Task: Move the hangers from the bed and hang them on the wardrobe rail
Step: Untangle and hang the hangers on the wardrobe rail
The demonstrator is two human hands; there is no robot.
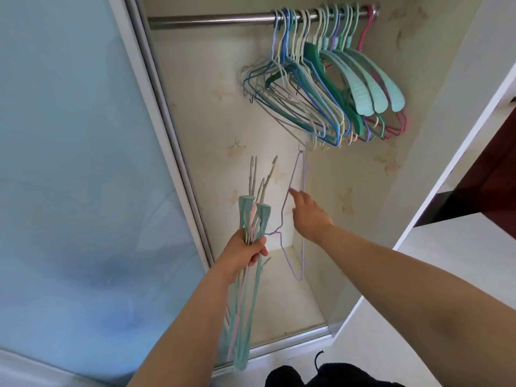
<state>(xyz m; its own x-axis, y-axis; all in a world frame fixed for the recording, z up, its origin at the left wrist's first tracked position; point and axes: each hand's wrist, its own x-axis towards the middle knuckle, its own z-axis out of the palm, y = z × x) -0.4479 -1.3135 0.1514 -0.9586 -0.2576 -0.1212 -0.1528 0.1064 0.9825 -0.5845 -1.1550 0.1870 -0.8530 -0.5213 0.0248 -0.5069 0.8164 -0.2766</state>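
Mid-task, hanging stage: the person stands at the open wardrobe w/ a good number of hangers already on the rail point(212, 20), bunched toward its right end point(329, 88) — wire ones in white, blue and lilac, plus broad teal and mint plastic ones. The left hand point(245, 254) is curled tight round a bundle of hangers point(251, 219) held roughly upright, hooks pointing up, long ends trailing down past the forearm toward the sliding-door track point(279, 344). One lilac wire hanger point(296, 216) stands apart from the bundle, to its right, its hook seemingly snagged in the bundle by the left hand's grip; its top end looks close to, maybe caught on, the lowest of the hung hangers, but can't tell for sure. The right hand point(310, 216) is stretched out w/ fingers mostly straight, index fingertip touching or nearly touching the lilac wire — not yet closed round it, holds nothing. So the step in hand, as I read it: picking the next single hanger out of the bundle. Next move prob needs the right hand to pinch the lilac wire, work its hook free of the bundle w/o dragging others out, turn it hook-up, then lift to the bare stretch of rail left of the hung group. The bed isn't in view, so can't say whether more hangers wait there — the bundle itself is several hangers, so a fair bit remains.
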